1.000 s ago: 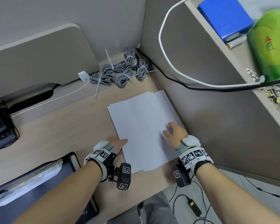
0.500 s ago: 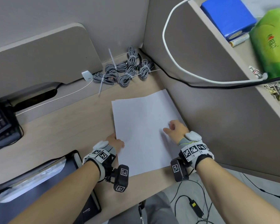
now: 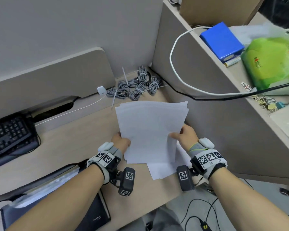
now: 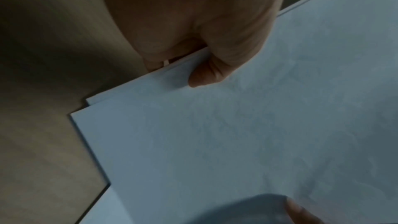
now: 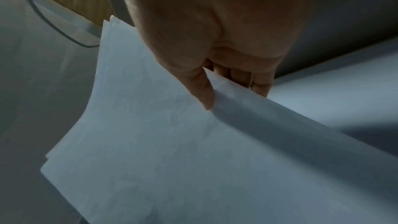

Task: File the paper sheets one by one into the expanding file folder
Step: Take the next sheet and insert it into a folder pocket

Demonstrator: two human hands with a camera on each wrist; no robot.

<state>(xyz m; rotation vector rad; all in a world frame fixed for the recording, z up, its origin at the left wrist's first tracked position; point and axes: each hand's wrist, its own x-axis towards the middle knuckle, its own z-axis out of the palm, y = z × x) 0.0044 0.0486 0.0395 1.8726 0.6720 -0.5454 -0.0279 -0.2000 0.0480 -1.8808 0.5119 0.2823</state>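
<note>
An expanding file folder [image 3: 97, 215] lies under the left forearm, near the body, while the left hand [image 3: 121, 142] and right hand [image 3: 186, 134] pinch opposite edges of a paper stack [image 3: 148, 130] above one sheet [image 3: 160, 170] on the desk [image 3: 70, 147], coiled cables [image 3: 135, 87] beyond.

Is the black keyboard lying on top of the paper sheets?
No, the keyboard sits far left on the desk, apart from the paper sheets.
</note>
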